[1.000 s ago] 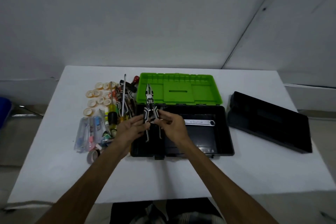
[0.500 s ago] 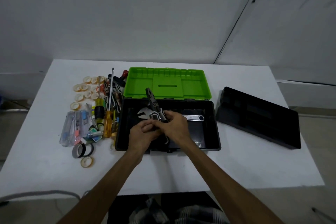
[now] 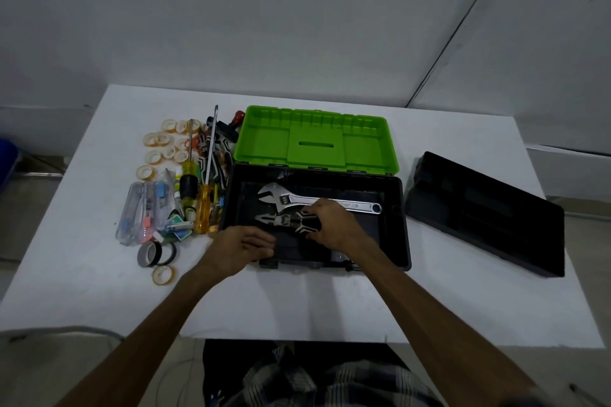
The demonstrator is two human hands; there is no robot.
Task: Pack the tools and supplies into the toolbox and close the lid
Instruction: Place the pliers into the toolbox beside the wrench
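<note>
The black toolbox [image 3: 398, 228] stands open at the table's middle, its green lid [image 3: 314, 139] folded back. A silver adjustable wrench [image 3: 297, 197] lies inside. Just in front of the wrench lie black-and-white pliers [image 3: 281, 219], jaws pointing left, with my right hand [image 3: 334, 225] closed around their handles inside the box. My left hand [image 3: 241, 246] hovers over the box's front left corner, fingers loosely curled and holding nothing. A pile of screwdrivers [image 3: 205, 205], tape rolls [image 3: 165, 142] and small supplies lies left of the box.
A black inner tray [image 3: 489, 211] rests on the table right of the toolbox. Grey and black tape rolls [image 3: 155, 253] and a yellow one [image 3: 163, 274] sit near the front left. A clear plastic case [image 3: 139, 211] lies at the far left.
The pliers went from upright in both hands to lying flat inside the toolbox in front of the wrench. My left hand let go of them and drew back to the front left corner.
</note>
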